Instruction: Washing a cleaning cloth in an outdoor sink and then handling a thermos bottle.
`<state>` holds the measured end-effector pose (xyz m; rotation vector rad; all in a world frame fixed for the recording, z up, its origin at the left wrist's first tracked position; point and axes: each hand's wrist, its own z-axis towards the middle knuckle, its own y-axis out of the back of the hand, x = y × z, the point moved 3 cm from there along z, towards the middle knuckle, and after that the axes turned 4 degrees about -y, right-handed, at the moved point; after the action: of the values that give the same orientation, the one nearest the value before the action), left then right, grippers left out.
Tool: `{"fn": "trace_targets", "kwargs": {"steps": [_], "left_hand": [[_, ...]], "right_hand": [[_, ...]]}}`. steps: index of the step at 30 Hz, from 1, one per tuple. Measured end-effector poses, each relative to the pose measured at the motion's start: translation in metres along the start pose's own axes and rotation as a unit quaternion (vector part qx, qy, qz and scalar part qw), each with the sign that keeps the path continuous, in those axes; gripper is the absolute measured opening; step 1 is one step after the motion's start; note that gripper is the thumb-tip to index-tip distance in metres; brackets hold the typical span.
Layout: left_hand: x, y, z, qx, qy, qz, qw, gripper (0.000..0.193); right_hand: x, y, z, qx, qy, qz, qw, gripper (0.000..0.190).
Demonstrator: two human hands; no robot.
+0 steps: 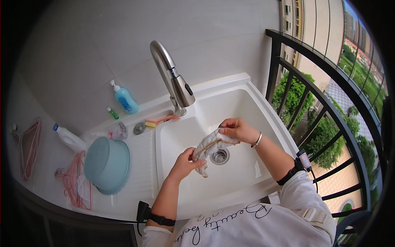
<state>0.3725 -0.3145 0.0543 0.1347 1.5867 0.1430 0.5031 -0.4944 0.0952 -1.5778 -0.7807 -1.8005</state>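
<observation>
Between my hands a white quilted cloth (213, 142) with tan edging is held up over the white sink basin (191, 188). My left hand (189, 163) pinches its lower left end, thumb on top, and a corner hangs below the fingers. At the upper right end, my right hand (236, 131) grips the cloth's edge between thumb and fingers. Beneath the cloth the metal drain strainer (220, 156) is partly covered. The pull-down faucet (183, 91) stands behind the basin, its spout apart from the cloth.
Left on the ribbed drainboard sit a blue-green plastic basin (122, 166), pink hangers (74, 185) and a white bottle (70, 138). A brush (163, 119), a metal drain stopper (139, 127) and a blue pump bottle (126, 100) are near the faucet. A black railing (327, 105) runs along the right.
</observation>
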Motion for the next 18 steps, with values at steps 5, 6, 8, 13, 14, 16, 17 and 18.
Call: {"fn": "trace_targets", "kwargs": {"steps": [5,6,8,13,14,16,17,18], "left_hand": [[-0.015,0.002,-0.003,0.011,0.015,-0.027,0.999,0.035],[-0.019,0.002,-0.003,-0.013,0.018,0.003,1.0,0.032],[-0.015,0.009,-0.001,-0.022,0.018,0.038,0.999,0.029],[-0.015,0.018,0.0,-0.021,-0.005,0.188,0.982,0.019],[-0.017,0.02,0.0,-0.021,-0.005,0.187,0.982,0.019],[-0.025,0.022,0.003,-0.003,-0.051,0.293,0.955,0.021],[-0.02,0.024,0.004,-0.005,-0.05,0.292,0.955,0.021],[-0.015,0.028,0.005,-0.048,-0.096,0.377,0.92,0.022]], "right_hand": [[0.011,-0.006,-0.009,-0.007,-0.105,-0.129,0.986,0.022],[0.007,-0.005,-0.009,0.02,0.014,-0.233,0.972,0.025],[0.006,-0.007,-0.011,0.051,0.133,-0.328,0.934,0.029],[-0.004,0.008,-0.003,0.088,0.069,-0.328,0.938,0.025],[-0.002,0.008,-0.004,0.089,0.069,-0.328,0.938,0.025],[0.004,0.012,-0.007,0.057,0.014,-0.237,0.97,0.023],[0.003,0.009,-0.006,0.059,0.013,-0.237,0.97,0.023],[0.002,0.005,-0.004,0.046,-0.009,-0.325,0.944,0.022]]}}
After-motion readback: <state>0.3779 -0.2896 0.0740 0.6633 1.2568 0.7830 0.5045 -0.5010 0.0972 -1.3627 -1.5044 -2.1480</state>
